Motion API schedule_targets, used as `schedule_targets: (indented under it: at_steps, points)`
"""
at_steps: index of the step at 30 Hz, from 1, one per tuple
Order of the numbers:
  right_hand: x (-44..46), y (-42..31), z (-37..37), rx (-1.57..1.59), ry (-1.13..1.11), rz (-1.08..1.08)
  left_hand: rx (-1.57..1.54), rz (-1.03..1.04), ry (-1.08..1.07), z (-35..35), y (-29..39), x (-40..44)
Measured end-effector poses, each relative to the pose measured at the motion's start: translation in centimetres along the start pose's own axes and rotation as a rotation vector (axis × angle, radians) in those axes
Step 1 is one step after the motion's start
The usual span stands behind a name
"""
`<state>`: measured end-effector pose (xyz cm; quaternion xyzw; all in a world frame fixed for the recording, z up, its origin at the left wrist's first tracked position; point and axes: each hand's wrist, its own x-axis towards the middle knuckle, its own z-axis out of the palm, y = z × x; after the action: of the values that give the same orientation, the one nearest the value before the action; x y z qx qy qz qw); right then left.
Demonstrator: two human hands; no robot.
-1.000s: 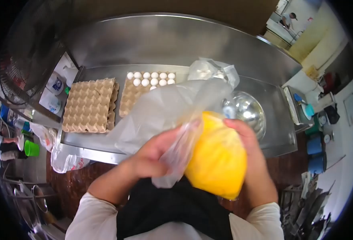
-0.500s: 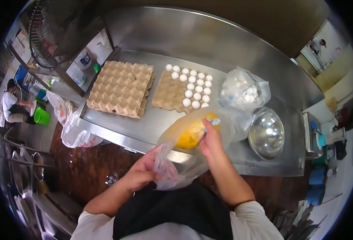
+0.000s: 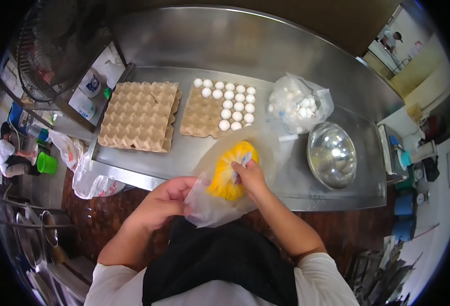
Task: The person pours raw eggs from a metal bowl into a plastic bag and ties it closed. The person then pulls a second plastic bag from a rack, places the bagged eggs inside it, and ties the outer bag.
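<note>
My right hand (image 3: 251,179) grips the gathered neck of a plastic bag of yellow contents (image 3: 237,153), perhaps liquid egg. That bag sits inside or against a larger clear plastic bag (image 3: 207,209); I cannot tell how deep. My left hand (image 3: 168,203) pinches the edge of the clear bag between thumb and fingers. Both hands are over the front edge of the steel counter (image 3: 296,198). Beyond them, a cardboard egg tray (image 3: 200,115) holds white eggs (image 3: 237,97) along its back and right side, with bare cups at its left front.
Stacked egg trays (image 3: 138,115) stand at the left. A clear bag of white eggshells (image 3: 299,107) lies at the right, behind a shiny metal bowl (image 3: 332,158). A fan (image 3: 51,61) stands at upper left. One person (image 3: 11,150) sits far left; another (image 3: 389,40) is far right.
The yellow bag has come closer to my body and turned more upright, with the clear bag spread around it. My left hand has moved up and left slightly. The view has shifted a little.
</note>
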<state>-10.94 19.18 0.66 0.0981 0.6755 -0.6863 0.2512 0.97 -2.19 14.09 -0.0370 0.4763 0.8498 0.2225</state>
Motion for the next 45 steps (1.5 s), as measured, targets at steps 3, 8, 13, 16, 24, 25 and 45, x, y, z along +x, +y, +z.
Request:
schedule_targets:
  at_steps: [3,8,13,16,24,25,45]
  points:
    - [1.1,1.4,-1.6,-0.292,-0.063,-0.021,-0.075,-0.036,-0.047,-1.3,-0.3,-1.4]
    - [-3.7,-6.0,-4.6,-0.802,0.020,-0.453,-0.068,-0.031,-0.017,-2.5,-0.8,-2.1]
    - [-4.0,-10.5,-7.7,-1.151,0.502,-1.034,-0.089,-0.011,0.106,-2.7,-1.0,-2.4]
    - [-1.2,-7.7,-10.2,-0.830,0.180,-0.561,-0.032,0.028,0.236,-2.6,0.0,-2.2]
    - [-5.1,-15.7,-4.2,-0.065,-0.078,-0.536,0.172,0.507,0.283,0.4,8.5,3.0]
    - [-5.9,-16.0,-3.3,-0.065,-0.123,-0.524,0.220,0.527,0.290,1.5,8.9,3.6]
    - [-7.5,-13.1,0.5,0.115,-0.208,-0.335,1.094,0.197,0.006,2.6,9.6,2.9]
